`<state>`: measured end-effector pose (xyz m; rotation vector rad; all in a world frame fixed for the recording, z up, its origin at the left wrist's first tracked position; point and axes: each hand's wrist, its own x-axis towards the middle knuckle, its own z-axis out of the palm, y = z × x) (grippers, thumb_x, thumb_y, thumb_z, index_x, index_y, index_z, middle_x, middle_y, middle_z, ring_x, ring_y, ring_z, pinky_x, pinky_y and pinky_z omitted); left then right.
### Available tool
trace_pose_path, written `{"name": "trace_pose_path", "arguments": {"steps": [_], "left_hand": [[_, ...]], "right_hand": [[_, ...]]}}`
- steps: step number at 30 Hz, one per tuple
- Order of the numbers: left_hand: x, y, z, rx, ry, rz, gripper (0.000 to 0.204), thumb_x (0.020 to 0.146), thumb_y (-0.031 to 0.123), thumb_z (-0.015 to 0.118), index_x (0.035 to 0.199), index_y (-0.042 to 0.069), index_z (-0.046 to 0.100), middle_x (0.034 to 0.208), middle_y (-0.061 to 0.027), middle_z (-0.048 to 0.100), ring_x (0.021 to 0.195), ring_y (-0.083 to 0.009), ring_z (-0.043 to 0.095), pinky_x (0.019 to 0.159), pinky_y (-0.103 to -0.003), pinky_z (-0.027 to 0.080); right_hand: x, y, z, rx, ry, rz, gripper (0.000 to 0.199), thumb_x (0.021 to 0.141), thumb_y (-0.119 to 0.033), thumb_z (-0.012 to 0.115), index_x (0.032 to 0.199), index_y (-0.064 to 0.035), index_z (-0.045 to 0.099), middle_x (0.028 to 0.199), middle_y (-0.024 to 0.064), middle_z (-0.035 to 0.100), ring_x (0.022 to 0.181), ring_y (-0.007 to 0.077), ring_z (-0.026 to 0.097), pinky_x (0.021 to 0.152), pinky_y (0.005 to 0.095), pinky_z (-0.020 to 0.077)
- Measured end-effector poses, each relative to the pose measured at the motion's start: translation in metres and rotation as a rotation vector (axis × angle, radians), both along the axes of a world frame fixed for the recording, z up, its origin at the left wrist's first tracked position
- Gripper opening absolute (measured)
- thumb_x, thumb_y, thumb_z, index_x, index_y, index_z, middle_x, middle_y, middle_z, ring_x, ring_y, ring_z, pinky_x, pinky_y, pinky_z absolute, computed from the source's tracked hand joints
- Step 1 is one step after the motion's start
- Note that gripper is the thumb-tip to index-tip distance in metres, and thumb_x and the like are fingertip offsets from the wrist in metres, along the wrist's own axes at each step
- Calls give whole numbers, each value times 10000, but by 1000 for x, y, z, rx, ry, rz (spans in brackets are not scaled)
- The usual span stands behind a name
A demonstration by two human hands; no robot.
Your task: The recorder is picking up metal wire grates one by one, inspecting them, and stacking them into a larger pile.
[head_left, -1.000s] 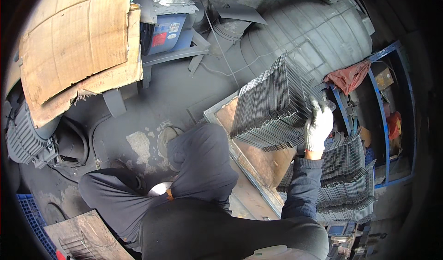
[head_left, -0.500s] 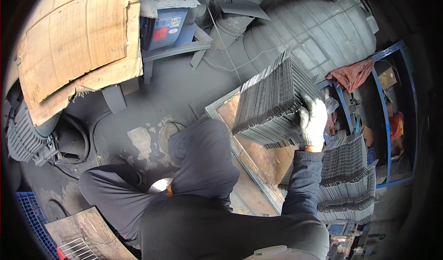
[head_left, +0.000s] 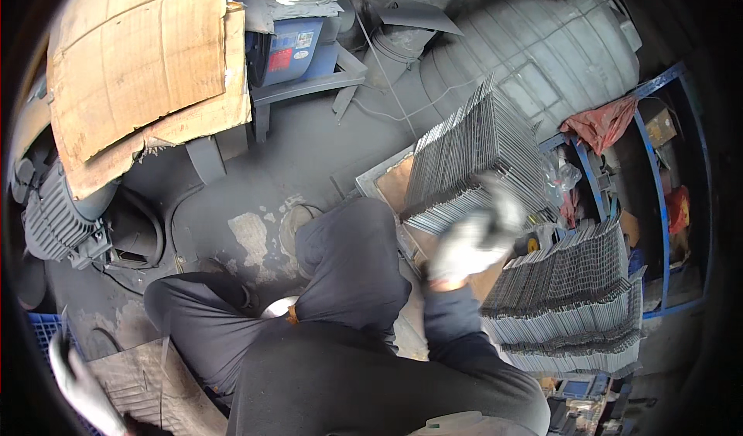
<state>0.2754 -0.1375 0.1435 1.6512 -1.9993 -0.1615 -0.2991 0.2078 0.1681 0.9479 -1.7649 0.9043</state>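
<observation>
A tilted stack of thin grey metal plates (head_left: 472, 153) leans in a shallow wooden-bottomed tray (head_left: 387, 184) in front of my knee. My right hand (head_left: 468, 242), in a white glove and motion-blurred, is at the stack's lower edge; its grip cannot be made out. A second, larger stack of the same plates (head_left: 573, 296) lies to the right of my forearm. My left hand (head_left: 77, 386), also gloved, reaches out at the lower left beside a grey board (head_left: 147, 382) and a blue crate (head_left: 42, 331); whether it holds anything is unclear.
A big sheet of cardboard (head_left: 139, 64) lies at the upper left over a grey motor (head_left: 54, 211). A ribbed grey duct and drum (head_left: 542, 41) fill the top. A blue metal rack (head_left: 650, 165) with a red rag (head_left: 604, 122) stands at the right.
My right hand has left the right edge of the tilted stack and swung down and left to its lower edge. My left hand has come into view at the lower left.
</observation>
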Motion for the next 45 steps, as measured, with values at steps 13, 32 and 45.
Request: {"name": "trace_pose_path", "arguments": {"steps": [13,32,45], "left_hand": [[-279,43,-41,-432,161,-299,981,748,233,917,1606,64,472,1598,-300,430,1462,-470,440,1216,-552,378],[-297,-25,-233,892,1158,-372,255,1021,120,727,1190,-17,594,1045,-87,711,926,-168,680,833,-330,570],[-309,-11,-235,743,965,-350,244,1018,155,751,1130,-4,604,929,-64,713,813,-151,670,764,-323,561]], "right_hand": [[82,-184,-145,179,-1466,925,124,998,-123,752,1086,-37,743,923,21,725,832,101,651,749,295,562],[38,-253,-228,-31,-1788,851,153,986,-27,763,1124,-31,696,1033,30,753,879,113,682,808,284,569],[22,-247,-215,156,-1743,765,239,991,-100,773,1206,-12,712,1114,66,749,905,135,704,762,292,572]]}}
